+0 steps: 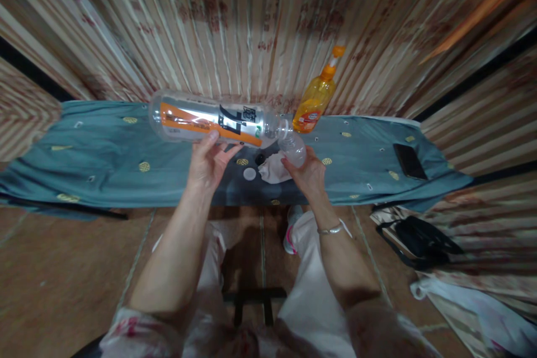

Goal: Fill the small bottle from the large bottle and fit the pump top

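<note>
1 lg. bottle (212, 118) in L hand (206, 161) — orange/silver label (184, 119), blk. characters (230, 121) | 1 sm. clear bottle (295, 149) in R hand (310, 172)

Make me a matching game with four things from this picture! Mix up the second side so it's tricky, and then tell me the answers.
Things:
1. big bottle
2. pump bottle
3. phone-like black slab
4. clear plastic piece

Where or what:
A. lying flat on the right part of the patterned cloth
B. in the right hand, by the other bottle's neck
C. see-through yellow-orange, with an orange top
D. held sideways in the left hand

Right pairs: 1-D, 2-C, 3-A, 4-B
</note>
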`<act>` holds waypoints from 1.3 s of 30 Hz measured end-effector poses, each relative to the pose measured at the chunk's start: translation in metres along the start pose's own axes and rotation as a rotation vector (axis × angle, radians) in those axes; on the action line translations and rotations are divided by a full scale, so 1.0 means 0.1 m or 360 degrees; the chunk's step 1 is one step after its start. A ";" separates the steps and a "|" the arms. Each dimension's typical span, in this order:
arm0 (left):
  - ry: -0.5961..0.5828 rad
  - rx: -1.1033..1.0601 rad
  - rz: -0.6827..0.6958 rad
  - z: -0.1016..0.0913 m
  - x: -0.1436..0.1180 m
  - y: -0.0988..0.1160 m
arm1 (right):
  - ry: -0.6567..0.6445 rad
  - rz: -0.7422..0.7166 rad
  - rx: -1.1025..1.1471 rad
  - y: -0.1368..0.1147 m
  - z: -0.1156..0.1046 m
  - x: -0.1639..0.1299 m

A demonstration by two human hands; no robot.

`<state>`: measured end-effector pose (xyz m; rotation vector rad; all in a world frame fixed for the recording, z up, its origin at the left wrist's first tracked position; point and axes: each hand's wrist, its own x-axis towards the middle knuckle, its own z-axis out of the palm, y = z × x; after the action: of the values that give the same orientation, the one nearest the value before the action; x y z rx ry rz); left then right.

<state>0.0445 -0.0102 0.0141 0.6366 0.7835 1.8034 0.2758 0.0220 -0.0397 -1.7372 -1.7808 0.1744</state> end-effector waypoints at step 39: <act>0.0023 0.0027 0.0006 -0.01 -0.01 0.00 | 0.0008 -0.0003 -0.0033 0.00 0.01 -0.01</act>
<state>0.0445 -0.0116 0.0136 0.6371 0.8084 1.8084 0.2749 0.0218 -0.0408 -1.7487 -1.7868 0.1512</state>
